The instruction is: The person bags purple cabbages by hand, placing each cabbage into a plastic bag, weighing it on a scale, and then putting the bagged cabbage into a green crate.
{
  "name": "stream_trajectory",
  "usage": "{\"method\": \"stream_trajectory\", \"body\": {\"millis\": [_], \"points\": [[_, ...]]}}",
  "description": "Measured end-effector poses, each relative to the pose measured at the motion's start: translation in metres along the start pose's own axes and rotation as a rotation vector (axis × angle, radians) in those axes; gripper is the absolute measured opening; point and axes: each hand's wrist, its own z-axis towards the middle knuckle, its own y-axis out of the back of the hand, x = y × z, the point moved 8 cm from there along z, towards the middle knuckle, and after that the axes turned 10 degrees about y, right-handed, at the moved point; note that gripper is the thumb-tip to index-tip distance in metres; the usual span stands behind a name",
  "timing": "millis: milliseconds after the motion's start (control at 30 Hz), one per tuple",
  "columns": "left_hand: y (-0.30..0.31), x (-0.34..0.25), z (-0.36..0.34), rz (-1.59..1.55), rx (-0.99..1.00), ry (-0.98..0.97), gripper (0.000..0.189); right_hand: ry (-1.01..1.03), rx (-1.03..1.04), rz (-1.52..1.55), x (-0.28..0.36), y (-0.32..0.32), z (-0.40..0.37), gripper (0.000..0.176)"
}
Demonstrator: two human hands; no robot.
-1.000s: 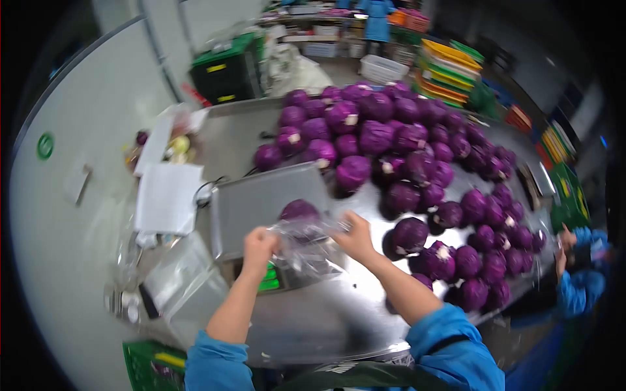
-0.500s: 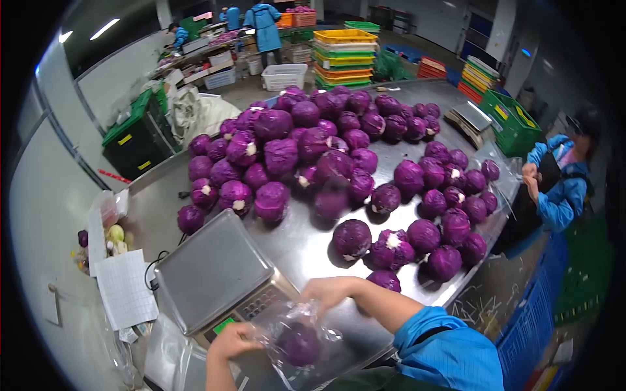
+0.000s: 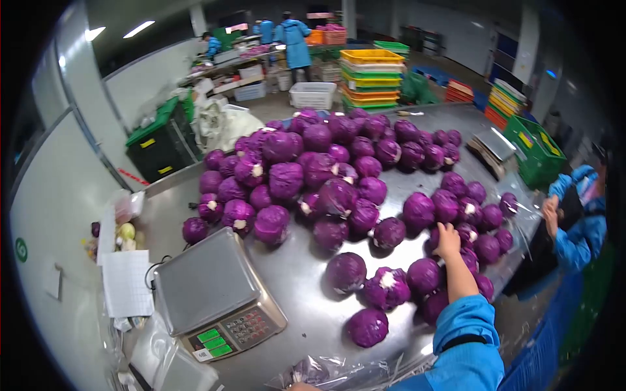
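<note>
My right hand (image 3: 448,241) reaches into the right-hand group of red cabbages, its fingers curled over a small red cabbage (image 3: 432,241) that it partly covers. Only a sliver of my left hand (image 3: 302,386) shows at the bottom edge, its fingers out of sight. Just above it, a red cabbage (image 3: 310,371) sits inside a clear plastic bag (image 3: 345,370). Nearer to me than the right-hand group lie loose red cabbages, one (image 3: 367,327) close to the bag. A large heap of red cabbages (image 3: 285,180) covers the middle of the metal table (image 3: 293,277).
A digital scale (image 3: 207,280) stands at the left, beside paper sheets (image 3: 127,283) and clear bags (image 3: 171,358). At right a co-worker (image 3: 580,218) stands near a second scale (image 3: 492,144) and a green crate (image 3: 535,148). Stacked crates (image 3: 372,78) rise behind the table.
My right hand has left the bagged cabbage and moved up and right to the cabbages. My left hand and the bag have dropped toward the bottom edge. The view has shifted.
</note>
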Motion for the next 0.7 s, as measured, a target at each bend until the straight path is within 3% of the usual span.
{"method": "stream_trajectory", "body": {"millis": [67,167,233,267,300,333,367,400,433,500,567,600,667,700], "points": [[-0.004,0.004,0.005,-0.028,0.027,0.103,0.012,0.062,-0.154,0.046,-0.004,-0.006,0.007,0.085],[-0.007,0.000,0.011,-0.043,0.040,0.152,0.015,0.037,-0.052,0.129,-0.004,0.008,0.007,0.082],[-0.005,-0.003,0.013,-0.026,0.018,0.126,0.016,0.030,-0.229,0.625,-0.014,0.021,0.006,0.078],[-0.006,-0.005,0.015,-0.003,0.005,0.082,0.016,0.044,-0.217,0.998,0.001,0.036,-0.002,0.078],[-0.008,-0.006,0.016,0.017,-0.009,0.041,0.016,0.218,-0.186,1.199,0.044,0.083,-0.023,0.078],[-0.011,-0.004,0.016,0.014,-0.020,0.045,0.016,0.470,0.010,1.341,0.096,0.123,-0.052,0.077],[-0.010,-0.007,0.014,0.060,-0.084,-0.004,0.015,0.612,0.370,1.485,0.153,0.157,-0.097,0.078],[-0.009,-0.009,0.012,0.108,-0.149,-0.056,0.014,0.867,0.671,1.334,0.197,0.175,-0.138,0.081],[-0.007,-0.015,0.009,0.163,-0.231,-0.152,0.014,1.341,0.718,1.195,0.239,0.180,-0.179,0.083],[-0.003,-0.019,-0.009,0.172,-0.283,-0.252,0.013,1.623,1.278,1.310,0.294,0.176,-0.278,0.081],[-0.002,-0.029,-0.039,0.198,-0.399,-0.415,0.012,1.512,1.782,1.386,0.319,0.155,-0.323,0.085],[-0.001,-0.031,-0.048,0.205,-0.407,-0.417,0.012,1.521,1.783,1.374,0.331,0.136,-0.333,0.085],[-0.002,-0.032,-0.069,0.175,-0.444,-0.371,0.011,1.036,2.163,1.309,0.343,0.093,-0.360,0.077],[0.000,-0.032,-0.082,0.162,-0.455,-0.346,0.011,1.019,2.128,1.292,0.353,0.089,-0.372,0.075]]}}
